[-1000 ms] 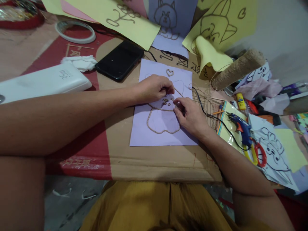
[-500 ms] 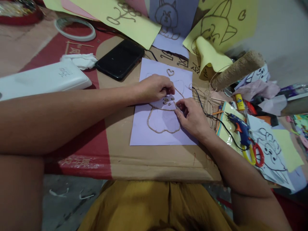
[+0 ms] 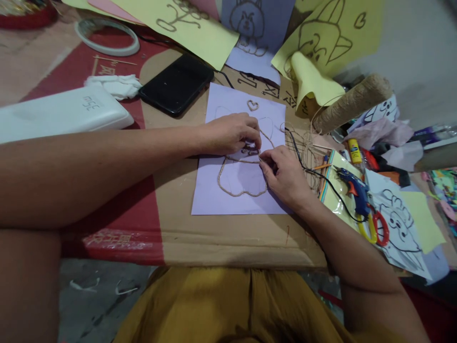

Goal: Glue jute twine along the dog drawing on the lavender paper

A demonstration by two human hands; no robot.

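Cardboard-covered surface (image 3: 207, 243) with lilac paper (image 3: 209, 200) lying flat at its middle, twine outline (image 3: 234, 195) on it, two bare hands close together over the drawing
Left hand (image 3: 233, 134) curls its fingers narrowly above the outline's small inner loops; right hand (image 3: 285, 174) brings thumb and forefinger near together at the outline's right side, though whether either pinches a strand cannot be told; good work here likely means light fingertip pressure, twine eased along faint drawn lines (image 3: 272, 127), paper kept flat and palms off finished loops
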